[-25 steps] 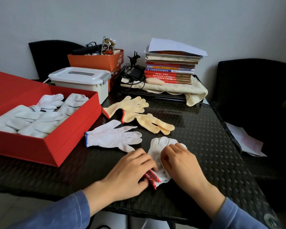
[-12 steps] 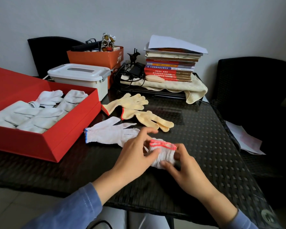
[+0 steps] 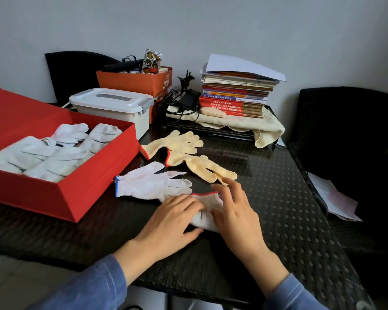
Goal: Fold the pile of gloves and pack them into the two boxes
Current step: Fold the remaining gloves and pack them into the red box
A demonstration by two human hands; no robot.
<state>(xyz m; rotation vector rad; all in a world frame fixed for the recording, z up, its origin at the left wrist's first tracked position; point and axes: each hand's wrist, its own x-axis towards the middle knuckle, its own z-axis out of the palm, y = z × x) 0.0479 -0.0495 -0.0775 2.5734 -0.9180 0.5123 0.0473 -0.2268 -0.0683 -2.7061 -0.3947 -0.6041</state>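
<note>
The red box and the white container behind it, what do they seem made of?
The red box looks like stiff cardboard, matte: sharp folded edges, no shine. The white container looks like plastic, smooth and faintly glossy, with a moulded lid and grey clips. Sight alone cannot confirm either.

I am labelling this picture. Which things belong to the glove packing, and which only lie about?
Job: left hand, right hand, folded glove, white glove, yellow gloves, red box, packed gloves, perhaps white bin.
Lying about: orange box, books, cloth, cables, chairs.
</note>
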